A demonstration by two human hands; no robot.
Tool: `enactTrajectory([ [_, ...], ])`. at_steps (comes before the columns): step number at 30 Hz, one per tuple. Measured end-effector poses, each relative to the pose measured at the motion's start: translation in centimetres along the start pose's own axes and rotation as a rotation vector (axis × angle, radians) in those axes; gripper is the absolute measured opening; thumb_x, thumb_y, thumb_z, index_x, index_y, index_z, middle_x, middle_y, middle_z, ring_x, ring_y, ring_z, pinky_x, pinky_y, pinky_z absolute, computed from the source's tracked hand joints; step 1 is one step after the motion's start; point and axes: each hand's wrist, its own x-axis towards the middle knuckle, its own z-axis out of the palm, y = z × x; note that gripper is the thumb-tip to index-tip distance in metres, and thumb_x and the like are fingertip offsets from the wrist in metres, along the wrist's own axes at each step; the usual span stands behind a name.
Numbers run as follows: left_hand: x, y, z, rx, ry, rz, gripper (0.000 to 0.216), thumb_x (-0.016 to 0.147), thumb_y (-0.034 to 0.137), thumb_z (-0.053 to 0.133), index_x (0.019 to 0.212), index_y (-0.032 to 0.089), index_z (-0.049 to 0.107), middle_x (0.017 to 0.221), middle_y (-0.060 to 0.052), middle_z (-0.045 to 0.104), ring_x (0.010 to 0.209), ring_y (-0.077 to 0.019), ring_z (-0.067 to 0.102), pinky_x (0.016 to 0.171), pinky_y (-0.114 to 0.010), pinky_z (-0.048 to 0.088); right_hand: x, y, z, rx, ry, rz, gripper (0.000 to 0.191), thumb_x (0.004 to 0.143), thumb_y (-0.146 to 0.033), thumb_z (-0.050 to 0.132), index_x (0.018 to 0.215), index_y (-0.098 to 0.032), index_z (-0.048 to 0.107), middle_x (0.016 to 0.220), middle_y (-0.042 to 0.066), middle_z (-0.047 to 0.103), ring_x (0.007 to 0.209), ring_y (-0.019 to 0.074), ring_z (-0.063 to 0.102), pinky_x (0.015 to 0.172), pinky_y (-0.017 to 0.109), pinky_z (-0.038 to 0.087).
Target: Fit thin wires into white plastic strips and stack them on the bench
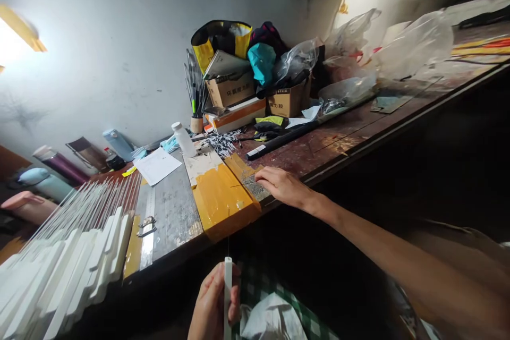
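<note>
My left hand, low in front of me, is closed around a white stick, holding it upright just off the table's near edge. A thin rod rises from its top. My right hand reaches in over the table, its fingers drawn together in a pinch. A fine dark wire runs left from those fingertips, beside a block covered in yellow tape at the table's edge; exactly how the fingers grip it is too small to tell.

At far left lies a heap of white handles, thin rods pointing away from me. Between heap and block is a metal ruler. Behind the block stand a white bottle and a scatter of small black-and-white pieces, with a sheet of paper to the left. Two cartons sit further back, near a black tube. Below, green checked cloth shows beside my left hand.
</note>
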Motion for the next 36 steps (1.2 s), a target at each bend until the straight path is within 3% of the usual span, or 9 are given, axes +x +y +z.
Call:
enactTrajectory([
  [3,-0.3,0.3,-0.2,-0.008,-0.024,-0.001,0.040,0.075,0.052,0.067,0.073,0.012,0.063,0.044,0.004,0.046,0.032,-0.0011,0.029,0.035,-0.016,0.018,-1.9,-3.3,-0.4,0.071,-0.042,-0.018,0.019,0.093,-0.017,0.045,0.101,-0.019,0.062,0.096,0.005,0.064,0.090,0.0174,0.060,0.084,0.030,0.047],
  [7,-0.6,0.6,-0.4,-0.007,-0.020,-0.020,0.041,0.074,0.053,0.068,0.074,0.012,0.063,0.043,0.004,0.045,0.033,-0.0007,0.028,0.036,-0.016,0.016,-4.9,-7.1,-0.2,0.283,-0.237,0.019,0.017,0.091,-0.017,0.049,0.096,-0.020,0.065,0.092,0.002,0.066,0.087,0.0154,0.062,0.080,0.026,0.048],
  [14,-0.9,0.9,-0.4,0.113,0.035,0.002,0.044,0.075,0.055,0.065,0.073,0.011,0.065,0.045,0.004,0.043,0.037,-0.0031,0.026,0.039,-0.019,0.016,-7.1,-8.6,0.5,0.471,-0.362,0.091,0.021,0.090,-0.016,0.050,0.096,-0.021,0.070,0.092,0.003,0.067,0.085,0.0156,0.064,0.078,0.025,0.050],
  [20,-1.2,0.7,0.4,0.276,0.215,0.212,0.034,0.073,0.048,0.070,0.078,0.015,0.066,0.059,0.002,0.049,0.055,-0.0088,0.040,0.051,-0.019,0.031,-6.9,-9.2,-0.3,0.451,-0.454,0.167,0.021,0.084,-0.012,0.054,0.089,-0.020,0.074,0.089,0.002,0.070,0.082,0.0157,0.065,0.075,0.024,0.049],
  [24,-1.3,0.6,1.6,0.378,0.372,0.432,0.027,0.070,0.042,0.075,0.075,0.017,0.065,0.068,0.001,0.056,0.064,-0.0122,0.046,0.060,-0.020,0.038,-7.3,-9.5,0.1,0.505,-0.540,0.368,0.017,0.081,-0.015,0.055,0.085,-0.019,0.071,0.072,-0.002,0.068,0.064,0.0127,0.059,0.055,0.020,0.043],
  [26,-1.1,0.5,1.9,0.392,0.431,0.507,0.027,0.069,0.042,0.076,0.075,0.019,0.065,0.067,0.002,0.057,0.064,-0.0125,0.048,0.060,-0.020,0.039,-7.2,-8.9,0.2,0.450,-0.476,0.386,0.015,0.082,-0.017,0.055,0.082,-0.019,0.070,0.069,-0.002,0.066,0.060,0.0123,0.058,0.052,0.020,0.041],
  [31,-0.5,0.6,1.1,0.425,0.465,0.545,0.031,0.064,0.044,0.079,0.078,0.019,0.067,0.068,0.001,0.062,0.067,-0.0131,0.053,0.063,-0.019,0.042,-4.7,-5.0,-0.7,0.061,-0.099,0.105,0.019,0.086,-0.012,0.048,0.089,-0.020,0.064,0.088,0.003,0.066,0.082,0.0160,0.063,0.076,0.027,0.048],
  [36,-0.2,0.6,-0.3,0.380,0.464,0.551,0.037,0.060,0.044,0.081,0.082,0.019,0.069,0.077,-0.002,0.067,0.075,-0.0155,0.058,0.068,-0.020,0.045,-1.2,-0.4,-1.4,-0.069,-0.065,0.000,0.027,0.083,-0.005,0.047,0.093,-0.019,0.068,0.091,0.005,0.068,0.087,0.0177,0.063,0.081,0.029,0.049],
])
